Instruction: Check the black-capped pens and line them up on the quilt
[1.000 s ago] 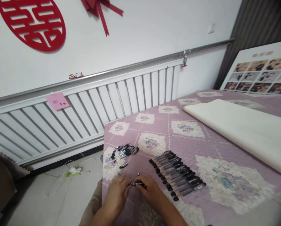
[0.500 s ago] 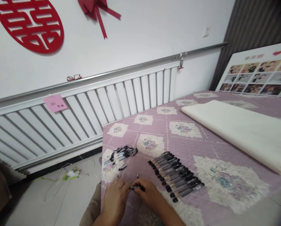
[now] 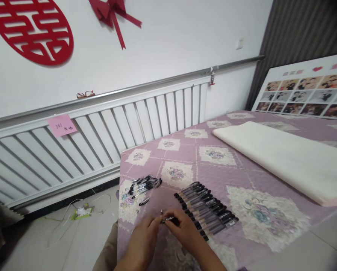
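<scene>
A: Pen (image 3: 168,219): one, black and clear, pinched between both hands low over the purple bedcover (image 3: 213,171). The left hand (image 3: 146,235) closes its fingertips on one end, the right hand (image 3: 182,229) closes on the other; both grips are clamped on it.

B: Other pens?

A: Two groups. Just right of the grip, a row of capped pens (image 3: 206,210) lies side by side, touching; roughly fifteen, exact count not readable. Beyond the grip and to its left, a loose pile of pens (image 3: 144,183), about eight, overlapping. One black cap (image 3: 144,201) lies alone between that pile and the hands. One tiny dark part (image 3: 161,211) sits just beyond the grip.

B: Containers?

A: None holding pens; all lie bare on the cover.

B: Elsewhere?

A: One cream roll (image 3: 284,158) well to the right of the grip. One pink note (image 3: 61,125) on the white radiator (image 3: 129,120), far beyond.
</scene>
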The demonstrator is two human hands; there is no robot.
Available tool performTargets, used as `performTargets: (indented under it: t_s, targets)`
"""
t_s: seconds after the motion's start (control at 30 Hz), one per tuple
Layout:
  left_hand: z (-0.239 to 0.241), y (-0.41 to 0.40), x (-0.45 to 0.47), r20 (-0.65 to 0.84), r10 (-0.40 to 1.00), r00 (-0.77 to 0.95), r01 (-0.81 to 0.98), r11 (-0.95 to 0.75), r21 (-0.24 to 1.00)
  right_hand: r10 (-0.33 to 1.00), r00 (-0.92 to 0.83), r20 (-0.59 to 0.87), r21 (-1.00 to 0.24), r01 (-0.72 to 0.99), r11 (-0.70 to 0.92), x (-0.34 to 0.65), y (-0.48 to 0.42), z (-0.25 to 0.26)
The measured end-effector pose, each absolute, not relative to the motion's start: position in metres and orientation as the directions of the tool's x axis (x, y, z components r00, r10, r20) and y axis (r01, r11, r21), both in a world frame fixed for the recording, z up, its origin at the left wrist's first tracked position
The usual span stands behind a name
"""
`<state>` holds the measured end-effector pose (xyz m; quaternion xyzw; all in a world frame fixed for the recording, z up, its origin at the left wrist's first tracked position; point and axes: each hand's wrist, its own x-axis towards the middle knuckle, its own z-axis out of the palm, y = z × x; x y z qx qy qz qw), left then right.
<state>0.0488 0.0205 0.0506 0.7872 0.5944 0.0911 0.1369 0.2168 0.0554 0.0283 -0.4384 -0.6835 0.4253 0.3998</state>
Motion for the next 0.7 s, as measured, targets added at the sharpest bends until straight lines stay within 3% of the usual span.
performTargets:
  t_s: [0.27,0.43,0.57,0.7]
  targets:
    - [0.052,0.044,0.077,0.139,0.939,0.316,0.906,-0.342,0.251,0.983,-0.063,0.172,-0.956,0.229,0.182,0.237,0.061,0.027]
    - [0.045,0.064,0.105,0.219,0.921,0.323,0.834,-0.386,0.394,0.979,0.134,0.154,-0.987,0.068,0.146,0.271,0.073,0.020]
    - [0.041,0.078,0.135,0.227,0.907,0.354,0.794,-0.420,0.440,0.888,0.448,0.105,-0.992,-0.019,0.127,0.306,0.079,0.024]
    - [0.037,0.090,0.162,0.179,0.898,0.401,0.824,-0.439,0.357,0.828,0.559,0.054,-0.991,-0.073,0.115,0.326,0.078,0.027]
